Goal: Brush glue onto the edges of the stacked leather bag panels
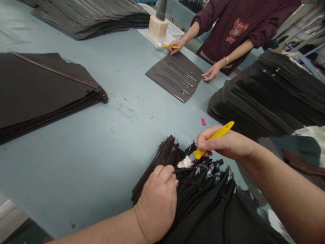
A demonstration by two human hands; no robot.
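The left hand (159, 200) curls its fingers together on the fanned dark pieces (203, 210) at the table's (114, 145) near side; white smears (209, 173) coat their right-hand edges, so that part looks done, the left end seemingly remaining. The right hand (224, 144), reaching in from the right, pinches a yellow brush (221, 132), its tip on the edges; beyond, a co-worker's hand (212, 72) meets a slotted panel (166, 73)

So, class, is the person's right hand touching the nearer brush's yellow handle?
Touching: the head view shows the right hand closed around the nearer brush's yellow handle.
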